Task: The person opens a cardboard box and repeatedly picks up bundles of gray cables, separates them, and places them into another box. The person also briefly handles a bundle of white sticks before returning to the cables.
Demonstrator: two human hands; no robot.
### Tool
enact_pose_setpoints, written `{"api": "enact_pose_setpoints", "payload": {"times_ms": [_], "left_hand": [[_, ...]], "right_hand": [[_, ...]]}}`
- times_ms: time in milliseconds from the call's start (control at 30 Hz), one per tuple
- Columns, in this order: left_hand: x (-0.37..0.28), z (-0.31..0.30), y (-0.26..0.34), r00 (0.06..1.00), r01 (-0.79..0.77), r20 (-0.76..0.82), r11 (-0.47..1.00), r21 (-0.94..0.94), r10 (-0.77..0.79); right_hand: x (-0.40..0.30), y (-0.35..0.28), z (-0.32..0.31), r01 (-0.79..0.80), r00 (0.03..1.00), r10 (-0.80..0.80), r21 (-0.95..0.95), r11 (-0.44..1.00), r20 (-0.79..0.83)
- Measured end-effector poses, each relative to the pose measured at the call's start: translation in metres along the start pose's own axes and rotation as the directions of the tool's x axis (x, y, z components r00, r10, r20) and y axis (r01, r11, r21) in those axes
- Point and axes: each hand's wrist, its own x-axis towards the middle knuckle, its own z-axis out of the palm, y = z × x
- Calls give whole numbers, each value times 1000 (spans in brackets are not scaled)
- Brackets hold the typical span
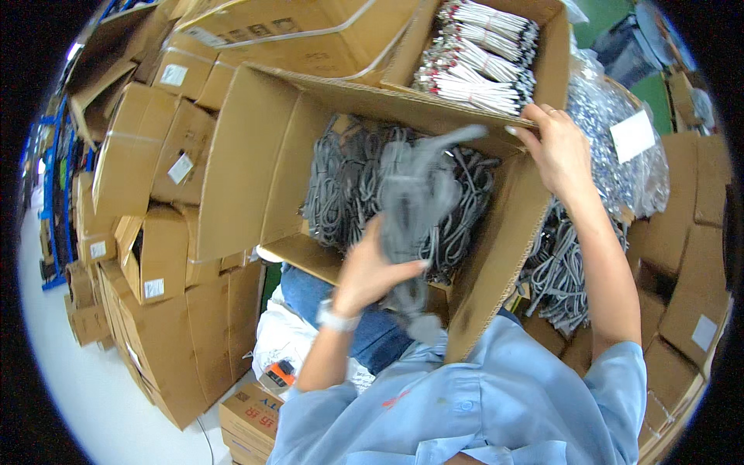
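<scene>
My left hand (372, 270) grips a coiled bundle of grey cables (407, 215), blurred by motion, over an opened cardboard box (279, 174). Inside that box stand several more grey cable bundles (328, 186), partly covered by the held one. My right hand (555, 148) pinches the upper right corner of the box between thumb and fingers. The box's left flap (232, 168) is folded outward, and its near right flap (494, 290) reaches down towards my shirt.
Beyond the box, another carton (549, 52) holds white cable bundles (482, 52). On the right are a clear plastic bag (616, 174) of small parts and more grey cables (567, 273). Stacked cartons (145, 145) rise on the left. An orange tape dispenser (280, 372) lies near my left elbow.
</scene>
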Motion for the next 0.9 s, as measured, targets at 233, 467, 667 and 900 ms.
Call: {"api": "enact_pose_setpoints", "payload": {"times_ms": [233, 467, 667, 900], "left_hand": [[91, 52, -60, 953, -238, -163, 965, 113, 254], [164, -99, -284, 803, 459, -528, 851, 255, -275], [191, -76, -254, 750, 653, -338, 556, 514, -568], [155, -54, -301, 713, 678, -525, 646, 350, -465]], "right_hand": [[1, -5, -1, -14, 1000, 15, 46, 999, -7], [5, -12, -4, -99, 995, 96, 102, 990, 32], [5, -14, -4, -166, 984, 158, 90, 982, 81], [7, -15, -4, -199, 978, 189, 116, 973, 86]]}}
